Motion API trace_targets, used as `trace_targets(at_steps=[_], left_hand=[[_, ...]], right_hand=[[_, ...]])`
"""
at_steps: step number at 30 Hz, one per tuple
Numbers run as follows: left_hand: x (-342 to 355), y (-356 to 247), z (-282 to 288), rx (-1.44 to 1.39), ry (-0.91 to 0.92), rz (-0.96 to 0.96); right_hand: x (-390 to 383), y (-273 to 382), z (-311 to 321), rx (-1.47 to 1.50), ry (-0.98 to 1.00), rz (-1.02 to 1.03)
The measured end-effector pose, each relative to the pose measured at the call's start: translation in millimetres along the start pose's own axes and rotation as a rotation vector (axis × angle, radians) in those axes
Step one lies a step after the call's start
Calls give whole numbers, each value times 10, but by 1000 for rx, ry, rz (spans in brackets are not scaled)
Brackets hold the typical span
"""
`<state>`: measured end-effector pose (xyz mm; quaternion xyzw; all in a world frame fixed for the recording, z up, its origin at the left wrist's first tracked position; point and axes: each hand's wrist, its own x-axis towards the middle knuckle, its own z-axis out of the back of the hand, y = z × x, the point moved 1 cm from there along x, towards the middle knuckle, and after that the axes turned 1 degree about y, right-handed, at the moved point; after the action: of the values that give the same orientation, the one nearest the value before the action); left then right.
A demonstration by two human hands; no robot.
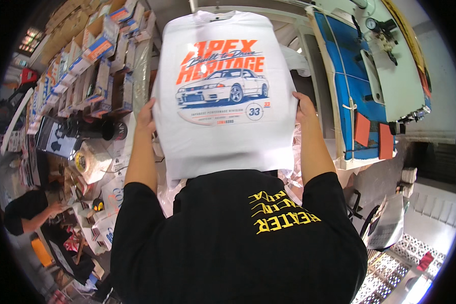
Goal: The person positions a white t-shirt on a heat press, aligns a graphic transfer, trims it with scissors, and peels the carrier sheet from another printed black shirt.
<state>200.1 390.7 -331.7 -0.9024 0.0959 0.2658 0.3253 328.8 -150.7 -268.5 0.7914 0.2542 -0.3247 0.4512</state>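
A white T-shirt (pixel 223 147) with a printed white car and orange and blue lettering is held up flat in front of me. My left hand (pixel 146 114) is closed on its left side, and my right hand (pixel 302 106) grips its right side at about the same height. The collar is at the top of the view, and the lower hem meets my black shirt.
Stacked cardboard boxes (pixel 96 45) fill the left, above a cluttered bench (pixel 91 218). A co-worker (pixel 20 213) in black works at lower left. At right stand a blue-topped machine (pixel 342 91) with orange pads and a gauge (pixel 371 24), and a grey-white object (pixel 385 228).
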Motion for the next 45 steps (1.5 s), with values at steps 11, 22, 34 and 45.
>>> trace_targets(at_steps=[11,22,34,45], left_hand=[[-242,-570,38,420,-119,-200],[-229,-587,82,327,35,-257],[-570,-854,-148,592,138,-359],[-660,-920,-198,640,130,-374]], right_hand=[[-44,279,169,-152,-66,351],[-107,341,46,-15,-46,476],[62,317,165,-9,-71,482],[36,289,127,43,-14,457]])
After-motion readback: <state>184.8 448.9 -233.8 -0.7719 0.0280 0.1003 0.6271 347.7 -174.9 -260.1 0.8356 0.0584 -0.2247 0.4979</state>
